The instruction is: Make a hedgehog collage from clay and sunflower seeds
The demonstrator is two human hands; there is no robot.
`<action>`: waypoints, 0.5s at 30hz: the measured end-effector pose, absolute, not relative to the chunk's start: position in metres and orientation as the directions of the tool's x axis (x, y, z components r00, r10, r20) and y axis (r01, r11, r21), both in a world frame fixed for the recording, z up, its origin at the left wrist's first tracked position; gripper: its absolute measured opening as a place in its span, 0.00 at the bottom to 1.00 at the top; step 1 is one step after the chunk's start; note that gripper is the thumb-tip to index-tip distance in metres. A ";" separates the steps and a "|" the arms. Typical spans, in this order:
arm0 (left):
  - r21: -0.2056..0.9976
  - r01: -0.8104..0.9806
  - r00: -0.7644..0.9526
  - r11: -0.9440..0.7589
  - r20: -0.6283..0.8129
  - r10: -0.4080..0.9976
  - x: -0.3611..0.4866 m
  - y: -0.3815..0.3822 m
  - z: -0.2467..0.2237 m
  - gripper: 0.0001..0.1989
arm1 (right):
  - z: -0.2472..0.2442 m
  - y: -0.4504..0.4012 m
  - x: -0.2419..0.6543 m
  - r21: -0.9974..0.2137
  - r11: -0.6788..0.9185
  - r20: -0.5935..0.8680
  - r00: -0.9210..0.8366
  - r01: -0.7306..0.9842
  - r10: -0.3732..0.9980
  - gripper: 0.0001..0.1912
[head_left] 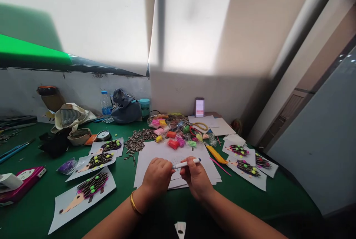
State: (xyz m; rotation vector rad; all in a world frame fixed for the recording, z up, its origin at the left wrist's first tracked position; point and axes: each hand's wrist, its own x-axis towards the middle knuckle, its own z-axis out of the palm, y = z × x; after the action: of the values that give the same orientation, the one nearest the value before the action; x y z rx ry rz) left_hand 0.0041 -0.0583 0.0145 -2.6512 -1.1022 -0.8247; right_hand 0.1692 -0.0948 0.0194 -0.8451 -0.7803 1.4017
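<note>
My right hand (196, 179) is closed around a white marker (185, 163) with a dark blue end pointing right. My left hand (158, 174), closed with a gold bangle on its wrist, grips the marker's left end between thumb and fingers; whether that end is a separate cap I cannot make out. Both hands are above a stack of white paper (147, 153), whose top sheet bears faint blue lines partly hidden by the hands. Just beyond the paper lie small bags of coloured clay (172, 143) and a heap of striped sunflower seeds (137, 140).
Seed-and-clay hedgehog pictures lie at left (91, 187) and right (246, 170). A yellow craft knife (216, 154) and pink stick (221, 167) flank the paper. Along the wall stand a phone (199, 107), water bottle (106, 107) and teal-lidded cup (145, 108). A magenta box (25, 183) sits far left.
</note>
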 end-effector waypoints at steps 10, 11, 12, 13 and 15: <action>0.255 0.762 0.431 -0.595 0.485 0.761 -0.008 -0.022 0.012 0.22 | 0.004 -0.041 0.246 -0.757 0.275 0.364 0.033 0.593 0.931 0.14; 0.260 0.776 0.413 -0.575 0.479 0.775 -0.010 -0.018 0.009 0.21 | -0.001 -0.034 0.256 -0.707 0.273 0.364 0.005 0.652 0.932 0.13; 0.265 0.786 0.402 -0.559 0.468 0.787 -0.012 -0.015 0.006 0.21 | -0.006 -0.029 0.263 -0.678 0.276 0.363 -0.017 0.681 0.932 0.14; 0.273 0.791 0.397 -0.547 0.451 0.799 -0.014 -0.013 0.003 0.20 | -0.010 -0.025 0.269 -0.648 0.280 0.365 -0.035 0.709 0.930 0.16; 0.297 0.800 0.393 -0.522 0.398 0.829 -0.017 -0.011 -0.004 0.19 | -0.019 -0.024 0.275 -0.590 0.277 0.379 -0.043 0.758 0.924 0.19</action>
State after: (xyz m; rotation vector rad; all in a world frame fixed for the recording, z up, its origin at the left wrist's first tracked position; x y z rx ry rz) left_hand -0.0169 -0.0113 -0.0037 -2.6692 -1.5624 -0.8165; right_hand 0.2752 -0.0236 -0.0186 -1.5203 -1.8375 0.2962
